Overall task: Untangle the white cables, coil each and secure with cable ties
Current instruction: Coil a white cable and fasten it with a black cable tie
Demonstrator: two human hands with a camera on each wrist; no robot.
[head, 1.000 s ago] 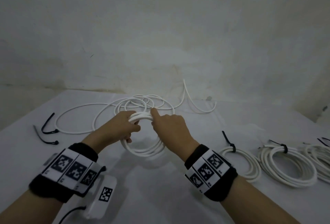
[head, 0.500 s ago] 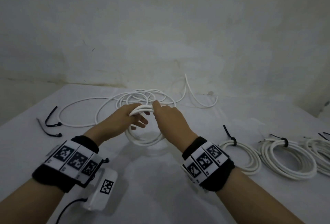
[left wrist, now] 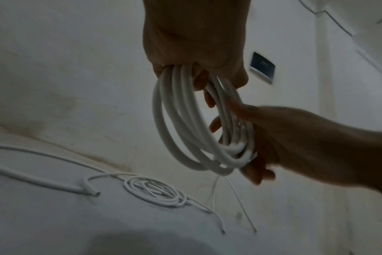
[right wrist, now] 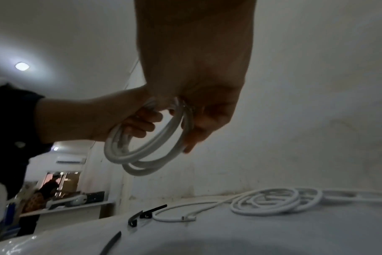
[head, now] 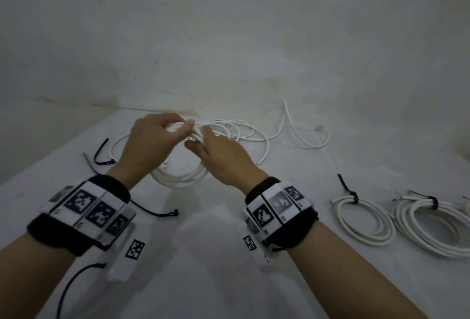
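A white cable coil (head: 178, 177) hangs above the table between both hands. My left hand (head: 175, 129) grips the coil's top from above; in the left wrist view its fingers curl round the coil (left wrist: 181, 124). My right hand (head: 197, 143) holds the same coil from the right, with fingers and thumb wrapped round the strands (left wrist: 240, 143). In the right wrist view the coil (right wrist: 146, 155) dangles below both hands. Loose white cable (head: 244, 131) lies tangled on the table behind the hands.
Black cable ties (head: 101, 157) lie at the left of the white table (head: 216, 280), with another tie (head: 162, 213) by my left wrist. Two tied coils (head: 363, 219) (head: 437, 228) rest at the right. A wall stands close behind.
Both hands have lifted the coil off the table and moved it farther away. The left hand has shifted over the coil's top.
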